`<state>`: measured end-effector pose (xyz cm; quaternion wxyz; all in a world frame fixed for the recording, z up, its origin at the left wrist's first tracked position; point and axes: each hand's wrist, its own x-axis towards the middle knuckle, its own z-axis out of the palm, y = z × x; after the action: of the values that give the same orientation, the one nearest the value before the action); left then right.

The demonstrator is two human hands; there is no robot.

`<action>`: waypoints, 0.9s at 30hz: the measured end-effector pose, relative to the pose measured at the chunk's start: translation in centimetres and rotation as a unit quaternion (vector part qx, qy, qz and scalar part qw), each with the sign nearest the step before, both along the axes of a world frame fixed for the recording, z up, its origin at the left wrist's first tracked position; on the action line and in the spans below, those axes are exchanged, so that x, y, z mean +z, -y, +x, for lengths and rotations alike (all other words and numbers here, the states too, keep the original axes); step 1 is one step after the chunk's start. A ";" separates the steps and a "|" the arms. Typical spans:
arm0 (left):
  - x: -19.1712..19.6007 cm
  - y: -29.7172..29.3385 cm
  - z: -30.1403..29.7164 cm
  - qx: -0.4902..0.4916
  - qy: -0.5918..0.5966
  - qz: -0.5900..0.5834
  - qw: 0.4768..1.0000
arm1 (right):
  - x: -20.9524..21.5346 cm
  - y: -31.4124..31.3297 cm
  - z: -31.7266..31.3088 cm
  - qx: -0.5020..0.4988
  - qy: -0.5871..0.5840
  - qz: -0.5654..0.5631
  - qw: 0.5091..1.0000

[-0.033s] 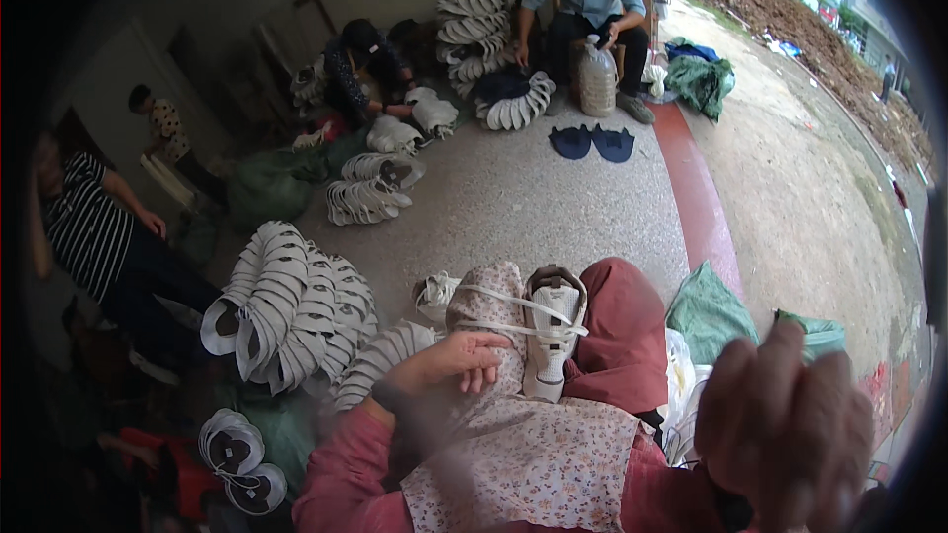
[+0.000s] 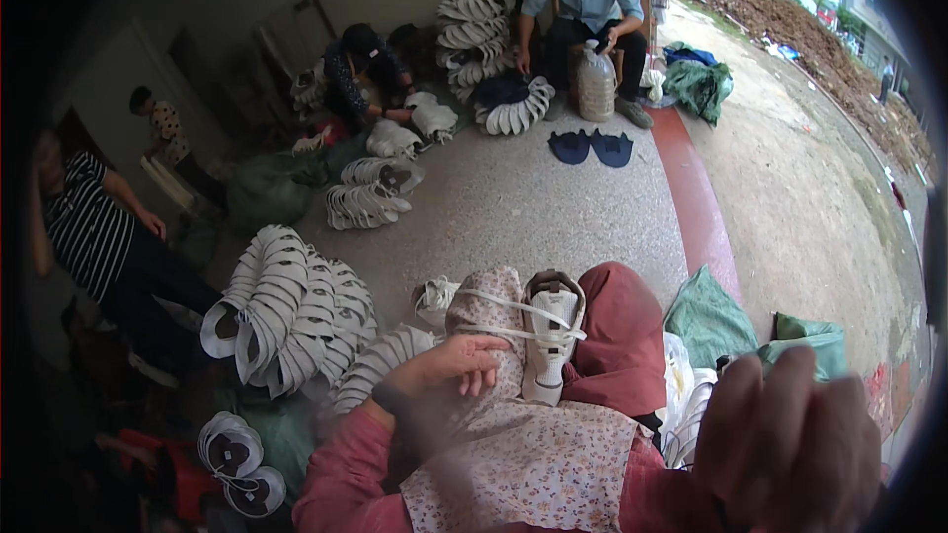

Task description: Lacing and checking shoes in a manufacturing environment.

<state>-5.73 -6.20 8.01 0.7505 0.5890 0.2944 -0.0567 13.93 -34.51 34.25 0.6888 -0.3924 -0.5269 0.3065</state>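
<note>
Between my knees stands a pale shoe upper [image 2: 549, 336] with a brown collar and white mesh tongue. A white lace [image 2: 494, 298] runs from it across the patterned cloth over my left knee. My left hand [image 2: 456, 365] rests beside that knee, just below the lace, its index finger out and the other fingers hanging loosely bent; nothing shows in it. At the lower right my right hand [image 2: 790, 434] is raised close to the camera, blurred, fingers curled in. What it holds, if anything, is hidden.
Stacked pale uppers [image 2: 296, 306] stand at my left, with a laced pair [image 2: 237, 459] below them. Green sacks [image 2: 709, 316] and white uppers [image 2: 696, 415] lie at my right. Ahead, a seated person [image 2: 583, 0] has a large plastic jug [image 2: 597, 84]; dark blue pieces [image 2: 591, 146] lie on the floor.
My right hand has shifted slightly down and to the right. My left hand and the shoe upper stay about where they were.
</note>
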 end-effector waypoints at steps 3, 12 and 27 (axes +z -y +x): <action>0.0 -0.2 0.3 -0.029 -0.001 -0.017 0.999 | -0.4 -1.3 0.6 0.103 0.004 0.180 0.978; -1.5 0.3 1.6 -0.043 0.048 -0.052 0.997 | -1.8 -4.1 1.6 0.204 -0.016 0.311 0.928; -1.4 -0.1 1.1 -0.024 0.034 -0.093 0.995 | -3.1 -5.1 1.3 0.253 -0.020 0.337 0.907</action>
<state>-4.58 -6.06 6.58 0.8101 0.5250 0.2477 -0.0820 15.20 -29.38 31.11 0.6900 0.0158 -0.6662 0.2824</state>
